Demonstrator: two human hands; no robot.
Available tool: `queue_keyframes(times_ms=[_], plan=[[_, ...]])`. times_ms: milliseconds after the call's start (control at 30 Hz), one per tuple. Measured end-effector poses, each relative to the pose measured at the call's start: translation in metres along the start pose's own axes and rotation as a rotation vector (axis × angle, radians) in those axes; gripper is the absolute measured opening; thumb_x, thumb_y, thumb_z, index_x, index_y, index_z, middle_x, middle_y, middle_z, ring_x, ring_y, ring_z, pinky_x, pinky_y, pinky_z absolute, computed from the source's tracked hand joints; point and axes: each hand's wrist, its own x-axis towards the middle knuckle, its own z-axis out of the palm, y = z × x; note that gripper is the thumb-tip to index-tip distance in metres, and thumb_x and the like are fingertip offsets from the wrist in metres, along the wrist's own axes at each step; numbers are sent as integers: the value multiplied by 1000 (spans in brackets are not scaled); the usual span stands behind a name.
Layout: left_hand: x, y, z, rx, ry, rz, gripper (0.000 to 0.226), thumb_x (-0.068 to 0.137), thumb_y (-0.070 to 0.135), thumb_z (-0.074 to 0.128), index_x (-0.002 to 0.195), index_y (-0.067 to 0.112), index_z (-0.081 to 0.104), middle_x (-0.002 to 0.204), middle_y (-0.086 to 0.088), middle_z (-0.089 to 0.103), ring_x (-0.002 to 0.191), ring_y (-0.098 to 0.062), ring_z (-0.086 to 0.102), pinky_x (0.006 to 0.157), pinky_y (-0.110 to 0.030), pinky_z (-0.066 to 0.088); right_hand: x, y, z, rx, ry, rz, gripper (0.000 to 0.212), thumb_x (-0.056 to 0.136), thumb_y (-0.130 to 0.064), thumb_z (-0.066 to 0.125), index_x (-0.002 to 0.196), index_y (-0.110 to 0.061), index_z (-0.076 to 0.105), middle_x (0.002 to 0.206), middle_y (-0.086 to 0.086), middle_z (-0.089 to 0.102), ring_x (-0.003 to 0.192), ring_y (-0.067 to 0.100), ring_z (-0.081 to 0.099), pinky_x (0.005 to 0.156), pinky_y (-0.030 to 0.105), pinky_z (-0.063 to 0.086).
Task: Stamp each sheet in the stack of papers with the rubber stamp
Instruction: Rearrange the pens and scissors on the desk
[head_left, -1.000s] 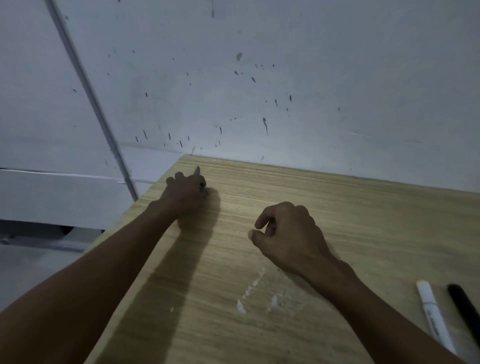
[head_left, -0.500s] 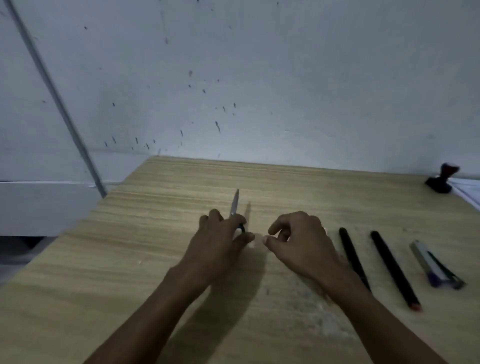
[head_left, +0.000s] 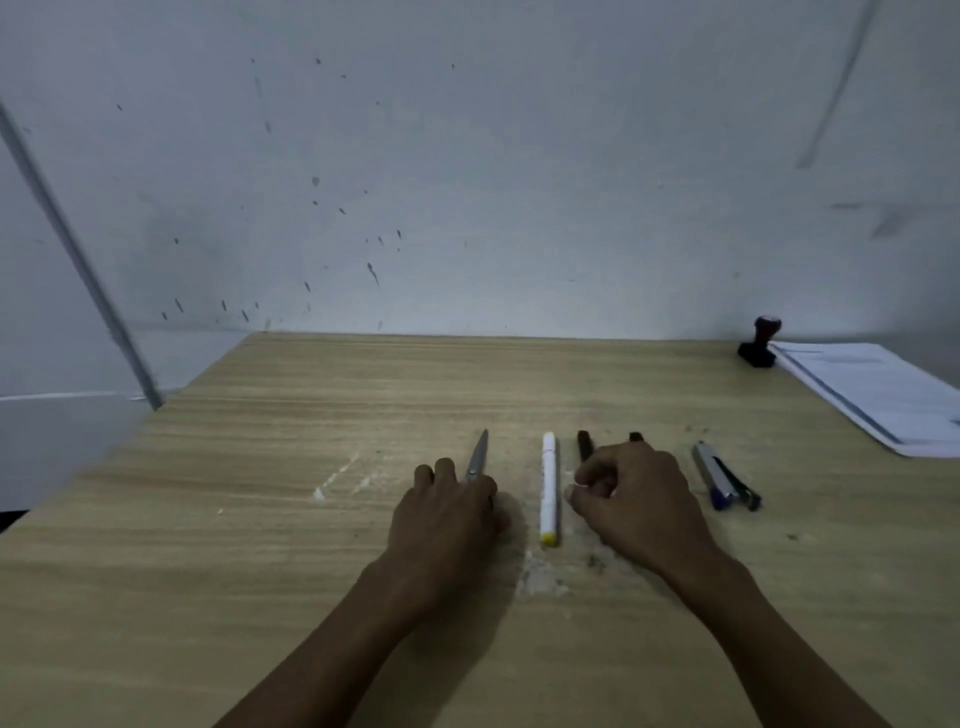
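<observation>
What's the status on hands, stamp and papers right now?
Left hand holds scissors; right hand curled, empty. Rubber stamp untouched beside stack of papers, far right. Pens lie between.

table (head_left: 260, 519): matt wood grain, scuffed white | scissors (head_left: 478, 457): metal blades | sheets (head_left: 878, 395): paper | wall (head_left: 519, 182): matt, speckled
</observation>
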Motion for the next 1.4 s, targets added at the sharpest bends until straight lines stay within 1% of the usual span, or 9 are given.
queue_keyframes(times_ms=[167, 300, 400, 533, 667, 967, 1133, 1267, 1400], plan=[[-6, 8, 1, 71, 3, 5, 37, 99, 44, 38, 130, 27, 48, 121, -5, 45, 111, -25, 43, 88, -33, 44, -13, -5, 10, -105, -26, -4, 26, 81, -45, 70, 102, -28, 68, 89, -6, 66, 77, 10, 64, 71, 37, 58], [-10, 11, 1, 76, -12, 4, 42, 99, 45, 37, 137, 29, 41, 126, -7, 45, 115, -27, 43, 92, -34, 42, -20, -18, 29, -239, -15, -26, 49, 87, -49, 61, 128, -22, 57, 102, -1, 65, 88, 17, 65, 69, 29, 52], [-13, 7, -1, -29, -43, -9, 49, 96, 42, 45, 142, 28, 34, 128, -8, 46, 116, -28, 42, 94, -34, 41, -21, -26, 37, -304, -11, -39, 44, 91, -49, 57, 122, -18, 57, 109, 2, 62, 91, 20, 64, 73, 32, 53], [-18, 0, -4, -156, -8, 3, 36, 97, 31, 46, 132, 26, 49, 120, -5, 55, 110, -23, 45, 89, -30, 41, -17, -30, 43, -307, -37, -27, 30, 95, -31, 56, 119, -14, 57, 109, 4, 62, 93, 21, 62, 80, 35, 54], [-21, 2, -3, -194, 41, 0, 29, 95, 30, 49, 124, 30, 54, 114, -2, 53, 107, -21, 44, 87, -30, 43, -15, -30, 44, -289, -38, -27, 47, 94, -26, 59, 139, -18, 47, 107, 2, 61, 90, 19, 62, 72, 31, 51], [-22, 3, 0, -177, 52, -8, 30, 94, 35, 51, 124, 30, 53, 114, -1, 52, 107, -21, 44, 86, -29, 44, -17, -28, 42, -247, 13, -37, 32, 90, -38, 60, 115, -18, 61, 103, -1, 62, 88, 18, 63, 75, 33, 54], [-21, 6, -5, -175, 156, -25, 44, 94, 31, 53, 137, 26, 46, 132, -4, 42, 120, -22, 40, 89, -29, 41, -14, -15, 21, -235, 167, 38, 34, 93, -39, 56, 121, -21, 59, 111, -1, 64, 100, 19, 63, 79, 35, 54], [-7, 26, -12, -261, 281, -2, 26, 96, 32, 50, 119, 22, 58, 110, 2, 60, 104, -16, 53, 79, -31, 47, -15, -6, 13, -250, 126, 122, 35, 92, -41, 59, 119, -20, 58, 113, 1, 64, 102, 21, 63, 79, 35, 53], [17, 57, -12, -180, 178, -41, 28, 96, 36, 46, 112, 15, 56, 106, -3, 63, 104, -23, 57, 78, -33, 45, -19, -5, 20, -245, 36, 139, 34, 92, -44, 55, 118, -21, 56, 112, 3, 65, 102, 24, 63, 81, 37, 54]])
